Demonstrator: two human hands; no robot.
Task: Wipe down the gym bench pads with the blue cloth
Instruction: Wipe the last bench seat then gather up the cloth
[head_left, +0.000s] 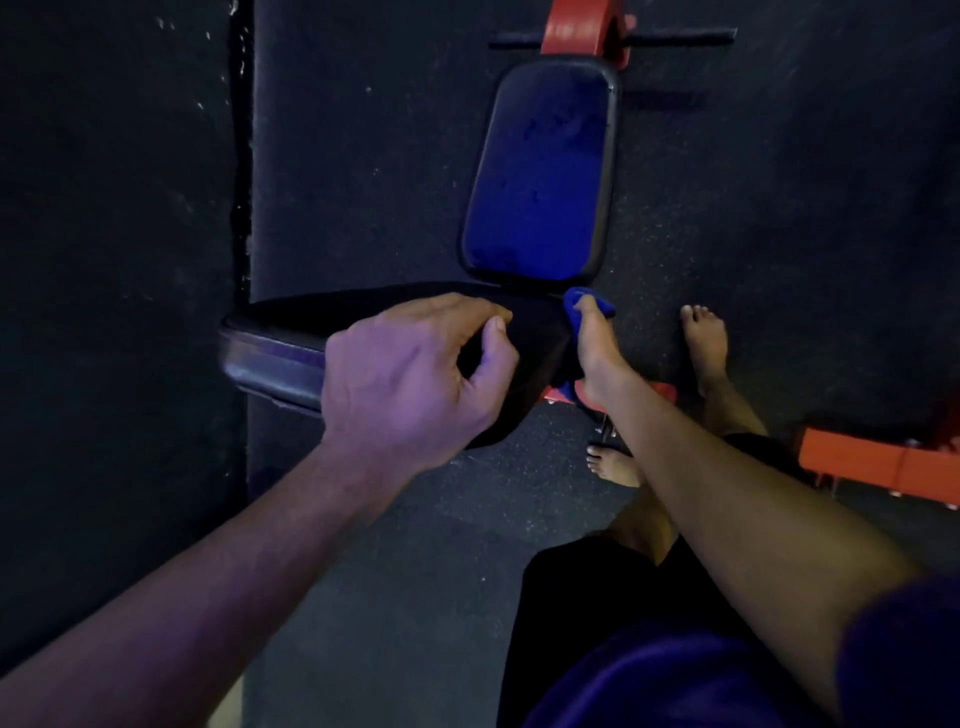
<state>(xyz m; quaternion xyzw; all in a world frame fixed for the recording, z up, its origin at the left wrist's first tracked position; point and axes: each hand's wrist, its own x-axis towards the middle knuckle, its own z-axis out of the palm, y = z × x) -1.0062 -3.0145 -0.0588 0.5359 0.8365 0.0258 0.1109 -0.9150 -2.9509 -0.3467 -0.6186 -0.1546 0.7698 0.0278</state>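
At centre right of the frame, blue cloth bunched in the right hand, thumb and fingers pinched round it, pressed to the right-hand edge of the near bench pad, likely to work the seam where the pads meet. Left of it, left hand hovering over or resting on the same dark pad, fingers loosely curled, grasping nothing, perhaps steadying the bench. Above, in the upper centre, the second bench pad, glossy and streaked, apparently damp. Beyond it, red frame at the top edge. Around all, dark rubber floor; bare feet at right.
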